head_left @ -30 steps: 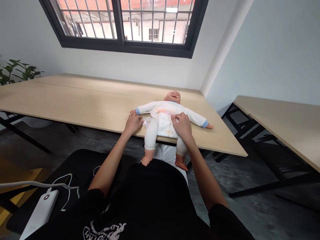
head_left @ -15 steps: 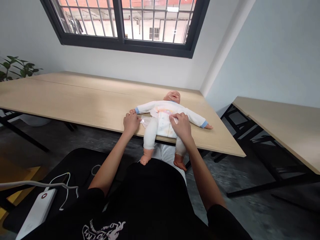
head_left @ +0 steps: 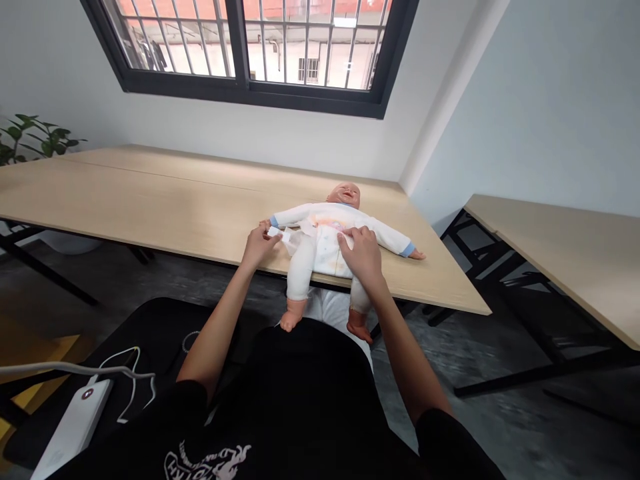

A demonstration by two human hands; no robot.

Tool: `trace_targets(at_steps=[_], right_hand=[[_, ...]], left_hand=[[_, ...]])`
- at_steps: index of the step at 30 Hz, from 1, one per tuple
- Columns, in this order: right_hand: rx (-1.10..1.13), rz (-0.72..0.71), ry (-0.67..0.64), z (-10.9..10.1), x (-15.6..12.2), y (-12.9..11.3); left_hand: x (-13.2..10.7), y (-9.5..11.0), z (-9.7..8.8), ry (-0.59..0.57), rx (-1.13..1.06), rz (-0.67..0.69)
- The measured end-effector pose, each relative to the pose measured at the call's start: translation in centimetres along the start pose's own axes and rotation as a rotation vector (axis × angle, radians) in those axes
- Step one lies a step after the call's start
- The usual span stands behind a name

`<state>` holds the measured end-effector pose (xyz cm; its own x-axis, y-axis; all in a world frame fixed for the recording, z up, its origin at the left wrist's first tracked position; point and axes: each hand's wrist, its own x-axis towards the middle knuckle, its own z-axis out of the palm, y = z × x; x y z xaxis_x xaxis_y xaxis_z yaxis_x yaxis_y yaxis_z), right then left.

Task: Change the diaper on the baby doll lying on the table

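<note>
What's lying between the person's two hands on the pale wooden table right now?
Head view: the baby doll's white-suited belly, plus a white tab pinched by the left hand.

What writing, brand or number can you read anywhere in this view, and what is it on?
Black shirt: white stylised print at the bottom edge, upside down and cut off, not readable.
White power bank: a round red mark, no legible text.
Doll's white suit: faint coloured pattern, no words.
White tab pinched in the left hand: no writing shows.
</note>
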<state>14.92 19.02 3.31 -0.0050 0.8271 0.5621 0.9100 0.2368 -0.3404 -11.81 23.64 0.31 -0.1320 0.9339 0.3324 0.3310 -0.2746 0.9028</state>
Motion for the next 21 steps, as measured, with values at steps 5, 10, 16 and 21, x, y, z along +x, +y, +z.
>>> trace_targets(at_steps=[5, 10, 16, 21], right_hand=[[0.012, -0.215, -0.092, -0.7, 0.9, -2.8], [-0.04, -0.421, -0.417, 0.0, 3.0, -4.6], [-0.125, -0.297, -0.528, 1.2, 4.4, -4.4], [-0.101, -0.242, -0.473, 1.7, 4.2, -4.5]], left_hand=[[0.3, 2.1, 2.2, 0.019, -0.34, 0.023], [0.4, 3.9, 3.7, 0.032, -0.385, 0.053], [0.1, 5.2, 4.4, -0.012, -0.271, 0.219], [0.1, 6.6, 5.9, -0.106, -0.141, 0.29]])
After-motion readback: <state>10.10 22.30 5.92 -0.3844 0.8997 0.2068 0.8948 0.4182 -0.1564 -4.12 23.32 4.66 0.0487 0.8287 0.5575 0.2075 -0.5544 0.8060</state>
